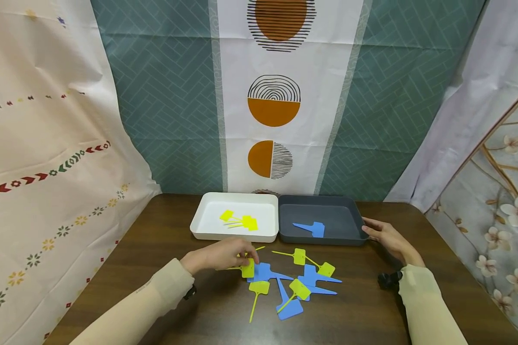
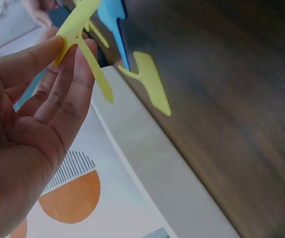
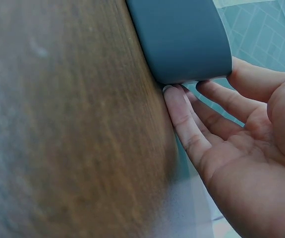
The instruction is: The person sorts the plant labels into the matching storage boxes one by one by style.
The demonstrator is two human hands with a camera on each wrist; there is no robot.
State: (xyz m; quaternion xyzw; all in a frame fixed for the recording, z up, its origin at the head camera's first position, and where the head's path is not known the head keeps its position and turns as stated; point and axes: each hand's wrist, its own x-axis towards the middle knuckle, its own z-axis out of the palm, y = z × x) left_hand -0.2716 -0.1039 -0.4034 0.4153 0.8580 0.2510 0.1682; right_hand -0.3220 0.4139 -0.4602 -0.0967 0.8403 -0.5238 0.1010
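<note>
In the head view my left hand (image 1: 224,254) is over the near left of a loose group of tags. The left wrist view shows my left hand (image 2: 38,109) pinching a yellow tag (image 2: 78,25) between thumb and fingers. Blue tags (image 1: 290,309) and other yellow tags (image 1: 259,287) lie on the table, some overlapping. My right hand (image 1: 390,239) touches the right end of the dark grey tray (image 1: 319,240). In the right wrist view, the thumb and relaxed fingers of my right hand (image 3: 266,134) rest against the tray (image 3: 187,44).
A white tray (image 1: 235,237) holding several yellow tags (image 1: 250,223) stands left of the dark tray, side by side with it. A blue tag shape (image 1: 317,229) lies in the dark tray. Patterned cloths (image 1: 172,96) hang behind and beside the brown table (image 1: 155,239).
</note>
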